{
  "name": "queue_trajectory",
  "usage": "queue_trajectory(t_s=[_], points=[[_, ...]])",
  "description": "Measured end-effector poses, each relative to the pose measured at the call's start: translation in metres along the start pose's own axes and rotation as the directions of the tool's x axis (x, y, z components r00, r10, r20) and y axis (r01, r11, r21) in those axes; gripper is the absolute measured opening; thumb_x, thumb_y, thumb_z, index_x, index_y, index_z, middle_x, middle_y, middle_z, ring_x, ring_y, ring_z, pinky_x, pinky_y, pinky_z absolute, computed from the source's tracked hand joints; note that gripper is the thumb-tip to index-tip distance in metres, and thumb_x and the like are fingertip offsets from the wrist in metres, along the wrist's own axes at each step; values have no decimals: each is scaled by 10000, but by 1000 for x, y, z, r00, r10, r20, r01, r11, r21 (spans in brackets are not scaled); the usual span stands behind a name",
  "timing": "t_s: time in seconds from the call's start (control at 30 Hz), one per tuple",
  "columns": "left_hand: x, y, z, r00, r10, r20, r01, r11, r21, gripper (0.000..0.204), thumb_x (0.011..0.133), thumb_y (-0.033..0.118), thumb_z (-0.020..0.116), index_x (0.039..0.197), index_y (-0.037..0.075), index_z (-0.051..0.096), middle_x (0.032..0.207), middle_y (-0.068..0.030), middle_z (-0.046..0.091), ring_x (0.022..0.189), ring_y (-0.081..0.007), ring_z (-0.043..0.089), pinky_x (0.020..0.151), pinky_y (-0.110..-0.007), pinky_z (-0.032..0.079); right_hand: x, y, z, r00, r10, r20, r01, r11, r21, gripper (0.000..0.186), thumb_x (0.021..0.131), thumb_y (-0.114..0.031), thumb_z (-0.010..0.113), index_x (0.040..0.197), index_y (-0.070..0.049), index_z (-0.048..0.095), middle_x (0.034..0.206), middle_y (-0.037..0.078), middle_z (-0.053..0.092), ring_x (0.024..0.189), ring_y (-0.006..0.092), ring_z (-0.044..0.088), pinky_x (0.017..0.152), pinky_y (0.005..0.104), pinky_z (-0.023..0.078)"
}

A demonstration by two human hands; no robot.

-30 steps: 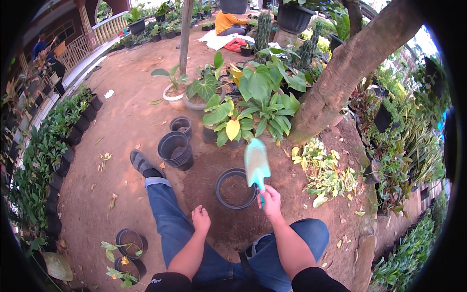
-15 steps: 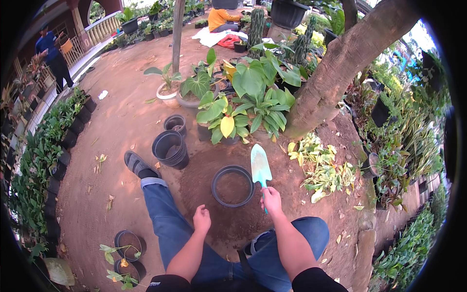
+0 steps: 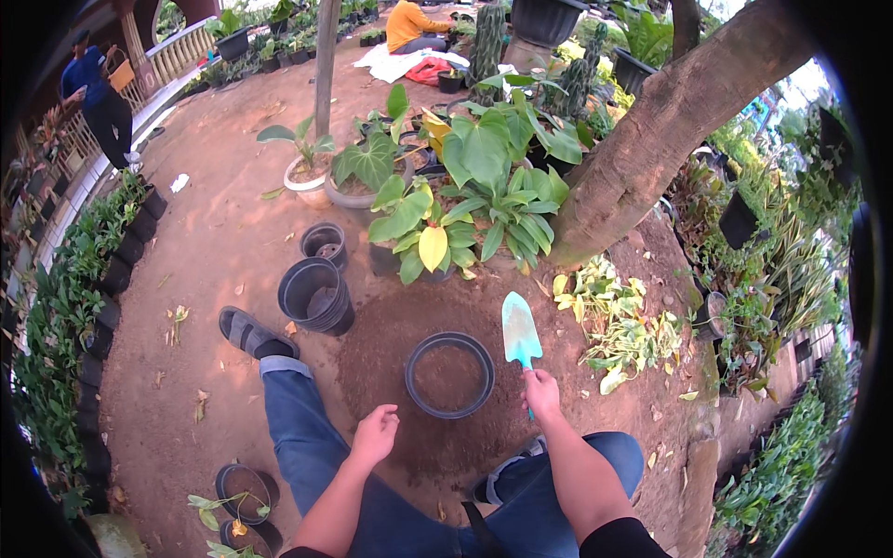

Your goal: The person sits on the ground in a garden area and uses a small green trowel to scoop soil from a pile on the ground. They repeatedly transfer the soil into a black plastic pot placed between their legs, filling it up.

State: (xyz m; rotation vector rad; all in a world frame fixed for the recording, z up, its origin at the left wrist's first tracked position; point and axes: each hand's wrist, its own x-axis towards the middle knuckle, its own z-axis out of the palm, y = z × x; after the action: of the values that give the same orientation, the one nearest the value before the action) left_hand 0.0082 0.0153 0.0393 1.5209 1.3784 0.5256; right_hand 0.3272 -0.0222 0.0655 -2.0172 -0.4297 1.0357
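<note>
A black round plastic pot (image 3: pixel 410 391) stands on dark, damp soil between my legs, with brown soil visible inside its rim. My right hand (image 3: pixel 540 392) is wrapped round the handle of a turquoise hand trowel (image 3: pixel 521 329). Its soil-smudged blade points away from me, just right of the pot and apart from it. On the near left side of the pot, my left hand (image 3: pixel 376 433) hovers with its fingers loosely bent and nothing in them.
Stacked empty black pots (image 3: pixel 316 296) stand beyond my left foot. Potted leafy plants (image 3: pixel 484 186) and a leaning tree trunk (image 3: pixel 642 149) lie ahead. Yellowing cut leaves (image 3: pixel 623 325) are heaped at right. Two people, one in orange (image 3: pixel 411 28), one in blue (image 3: pixel 86 86), are farther off.
My right hand has carried the trowel to the right, away from the pot. My left hand has shifted slightly left and nearer to me. The person in blue has moved.
</note>
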Motion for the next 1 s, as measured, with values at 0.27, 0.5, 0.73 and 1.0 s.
queue_trajectory(t_s=[0.27,0.5,0.73,1.0], points=[[11,-28,-44,989,-150,-11,150,983,109,282,883,212,531,1105,45,580,861,-130,655,793,-236,643,739,-332,494,63,20,-3,997,-82,0,80,973,-217,335,877,-336,550,972,-22,617,523,52,545,415,149,539,410,294,426],[25,-16,-45,985,-159,70,157,987,32,291,890,208,532,1120,33,568,835,-117,651,764,-214,635,712,-318,490,66,20,8,997,-81,11,81,968,-236,267,898,-276,549,871,-12,580,529,31,502,379,110,457,359,262,367],[20,0,-48,978,-113,175,111,994,26,307,890,210,528,1129,18,552,838,-117,645,734,-213,618,696,-328,486,76,41,9,997,-81,22,83,935,-346,291,884,-298,568,943,-16,606,556,37,524,429,118,491,398,268,390],[14,8,-51,968,-88,234,85,996,26,316,889,200,523,1148,19,538,866,-112,646,756,-212,615,708,-326,483,76,40,16,998,-63,29,69,931,-359,288,886,-293,573,950,-13,594,560,24,505,418,104,465,372,253,374]])
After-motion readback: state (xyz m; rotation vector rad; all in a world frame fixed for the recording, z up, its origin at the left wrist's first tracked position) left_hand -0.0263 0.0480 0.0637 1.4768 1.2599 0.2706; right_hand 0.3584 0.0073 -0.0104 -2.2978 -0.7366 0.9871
